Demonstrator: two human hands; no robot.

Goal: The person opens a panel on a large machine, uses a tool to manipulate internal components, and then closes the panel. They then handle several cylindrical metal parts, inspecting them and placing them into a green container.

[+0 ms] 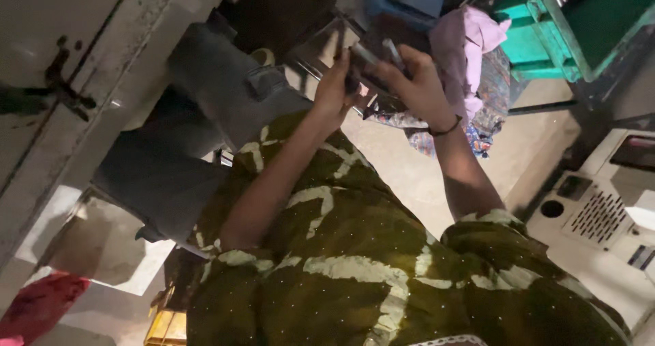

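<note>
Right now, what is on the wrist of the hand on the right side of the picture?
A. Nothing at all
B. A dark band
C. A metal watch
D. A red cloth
B. A thin dark band circles the wrist just below the right hand, which is raised next to the left hand over small dark objects that are too dim to identify.

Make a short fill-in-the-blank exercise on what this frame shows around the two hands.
1. The right hand wears a dark ____ at the wrist.
2. Both hands are raised close together over a ____ grey garment.
3. The plastic crate at the top right is ____ in colour.
4. The person's sleeves are olive green with ____ markings.

Missing words: band; folded; green; white
</note>
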